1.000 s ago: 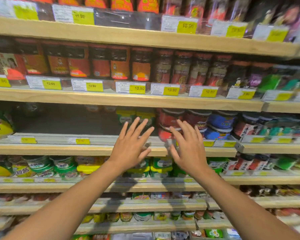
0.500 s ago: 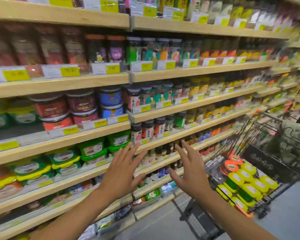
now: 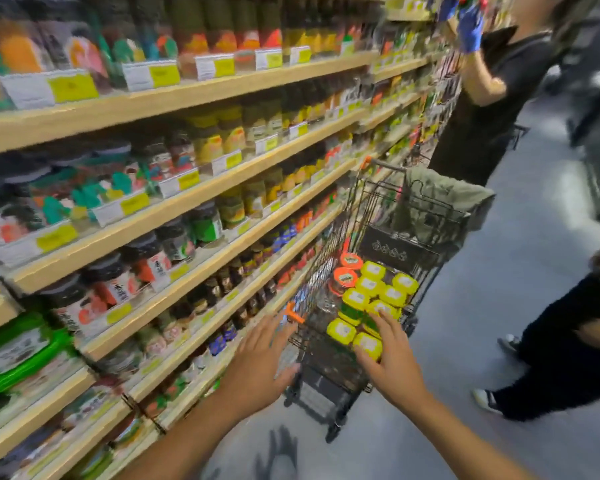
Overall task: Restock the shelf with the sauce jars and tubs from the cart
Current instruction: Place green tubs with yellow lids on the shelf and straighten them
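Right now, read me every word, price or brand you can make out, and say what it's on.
Nothing reads clearly; the frame is motion-blurred.
Price tags on the shelf edges: yellow and white, print smeared.
Jar labels: blurred.
Yellow tub lids in the cart: white stickers, too small.
Dark panel on the cart: pale marks, illegible.

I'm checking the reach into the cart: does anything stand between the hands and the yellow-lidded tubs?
Nothing visible blocks the right hand; its spread fingers lie over the yellow-lidded tubs. The left hand hovers outside the cart, whose wire wall stands between it and them.
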A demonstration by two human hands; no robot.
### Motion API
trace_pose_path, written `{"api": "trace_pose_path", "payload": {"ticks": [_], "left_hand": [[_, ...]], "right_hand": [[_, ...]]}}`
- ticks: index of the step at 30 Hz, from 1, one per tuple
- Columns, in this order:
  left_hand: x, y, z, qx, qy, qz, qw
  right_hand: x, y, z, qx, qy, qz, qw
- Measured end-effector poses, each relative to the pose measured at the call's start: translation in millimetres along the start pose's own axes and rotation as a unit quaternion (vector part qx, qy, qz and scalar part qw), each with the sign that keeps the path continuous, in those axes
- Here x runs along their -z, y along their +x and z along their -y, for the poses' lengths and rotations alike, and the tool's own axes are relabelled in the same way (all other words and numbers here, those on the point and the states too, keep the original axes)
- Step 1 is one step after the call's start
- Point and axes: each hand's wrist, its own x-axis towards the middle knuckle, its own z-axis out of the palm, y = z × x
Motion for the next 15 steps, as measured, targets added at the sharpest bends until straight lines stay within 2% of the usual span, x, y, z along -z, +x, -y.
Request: {"api": "trace_pose_path", "payload": {"ticks": [4,15], "left_hand": [[-22,73,-5,-0.040,-0.023,0.033,0.998],[-82,263,3,-0.049,-0.025,0.155,0.986]], "right_hand": [[1,38,-46,-0.066,0.002,0.009,0.998],[2,153,-128,-0.195,-0.023,0.048,0.979]]}}
